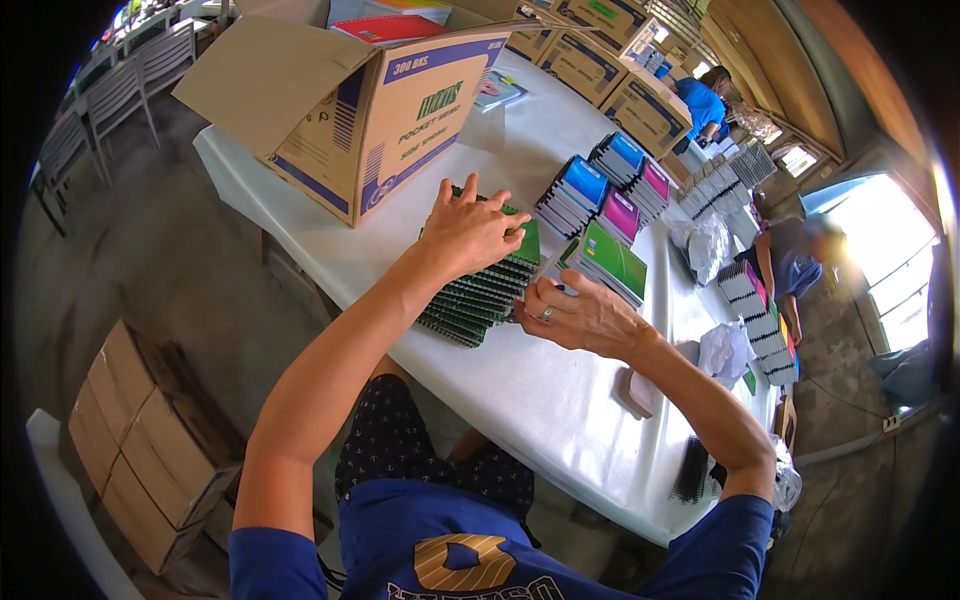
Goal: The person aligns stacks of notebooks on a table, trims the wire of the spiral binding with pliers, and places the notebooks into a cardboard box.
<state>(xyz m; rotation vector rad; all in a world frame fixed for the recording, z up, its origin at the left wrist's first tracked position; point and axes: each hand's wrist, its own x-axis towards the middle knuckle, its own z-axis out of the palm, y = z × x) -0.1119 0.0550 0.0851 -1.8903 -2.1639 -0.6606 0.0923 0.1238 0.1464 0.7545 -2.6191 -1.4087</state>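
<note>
A fanned stack of green spiral notebooks (467,307) lies near the table's front edge. My left hand (472,232) rests on top of it, palm down, fingers spread. At the stack's right side, my right hand (578,318) has its fingers curled inward, close to the notebook edges; a ring shows on one finger. What those fingers hold, if anything, is hidden. Just beyond my right hand stands another pile topped by a green notebook (612,258). Behind it are piles with blue notebooks (583,182) and magenta notebooks (620,213) on top.
An open cardboard box (415,125) with notebooks stands on the white-covered table (480,385). Crumpled plastic (725,350) and a long notebook row (757,322) lie right. Two people (703,105) work beyond. Cartons (150,440) sit on the floor at left; chairs (130,100) stand behind.
</note>
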